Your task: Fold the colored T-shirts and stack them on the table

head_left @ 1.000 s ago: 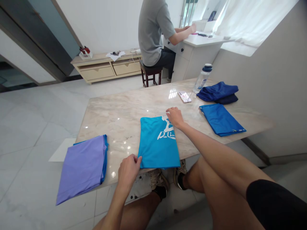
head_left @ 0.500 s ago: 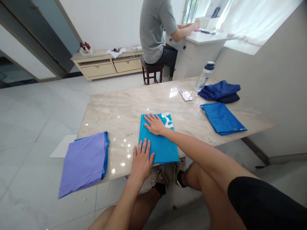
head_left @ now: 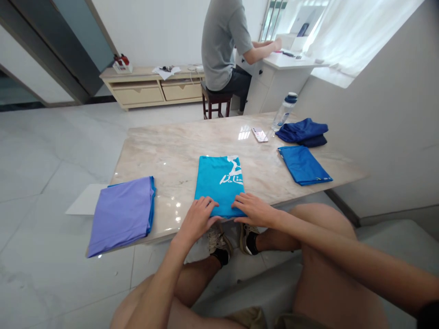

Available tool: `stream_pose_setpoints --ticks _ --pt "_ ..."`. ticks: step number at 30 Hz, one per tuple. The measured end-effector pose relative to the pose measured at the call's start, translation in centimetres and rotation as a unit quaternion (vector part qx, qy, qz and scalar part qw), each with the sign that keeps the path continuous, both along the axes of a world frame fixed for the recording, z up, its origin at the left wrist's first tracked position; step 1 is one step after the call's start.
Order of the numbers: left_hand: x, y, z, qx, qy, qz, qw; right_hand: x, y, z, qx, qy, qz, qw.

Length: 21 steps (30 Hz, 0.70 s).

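Head view: purple cloth (head_left: 120, 212) at 8 o'clock on the tabletop (head_left: 164, 144), then left hand (head_left: 199, 217), now curled at the 7 o'clock corner of the turquoise cloth (head_left: 210, 176), itself around 6. Right hand (head_left: 254, 210) has slid to its 5 o'clock corner, baring the white print (head_left: 233, 160). Can't tell if either's pinching; that near edge seems the focus now.

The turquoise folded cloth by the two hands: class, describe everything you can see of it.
The turquoise cloth looks like soft fabric, folded into a flat, roughly rectangular stack. A white print with lettering, cut off at the right edge, fills its far right part. It lies at the near edge of the marble-look table; fingers of the left hand and right hand rest on its near corners.
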State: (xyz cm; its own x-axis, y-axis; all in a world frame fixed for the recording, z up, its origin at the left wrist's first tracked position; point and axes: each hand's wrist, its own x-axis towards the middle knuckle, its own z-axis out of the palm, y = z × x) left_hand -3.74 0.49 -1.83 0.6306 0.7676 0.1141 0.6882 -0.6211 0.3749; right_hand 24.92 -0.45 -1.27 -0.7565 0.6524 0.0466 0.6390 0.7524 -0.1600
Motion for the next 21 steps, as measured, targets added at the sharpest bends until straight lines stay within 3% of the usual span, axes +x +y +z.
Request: stream_pose_setpoints --ticks 4,12,16,21 --pt "2.0 -0.8 -0.9 -0.002 0.022 -0.029 0.999 -0.2 -0.7 -1.7 0.024 -0.008 -0.031 0.999" --pt "3.7 0.4 -1.1 0.002 0.028 -0.015 1.000 0.2 -0.8 -1.9 0.077 -0.002 -0.024 0.997" --pt "4.2 -0.2 -1.3 0.030 0.069 -0.045 0.996 0.9 -1.7 -2.5 0.060 -0.024 0.012 0.998" --pt "3.0 -0.9 -0.8 -0.013 0.052 -0.106 0.993 1.6 -2.5 -1.9 -0.011 0.015 0.042 0.999"
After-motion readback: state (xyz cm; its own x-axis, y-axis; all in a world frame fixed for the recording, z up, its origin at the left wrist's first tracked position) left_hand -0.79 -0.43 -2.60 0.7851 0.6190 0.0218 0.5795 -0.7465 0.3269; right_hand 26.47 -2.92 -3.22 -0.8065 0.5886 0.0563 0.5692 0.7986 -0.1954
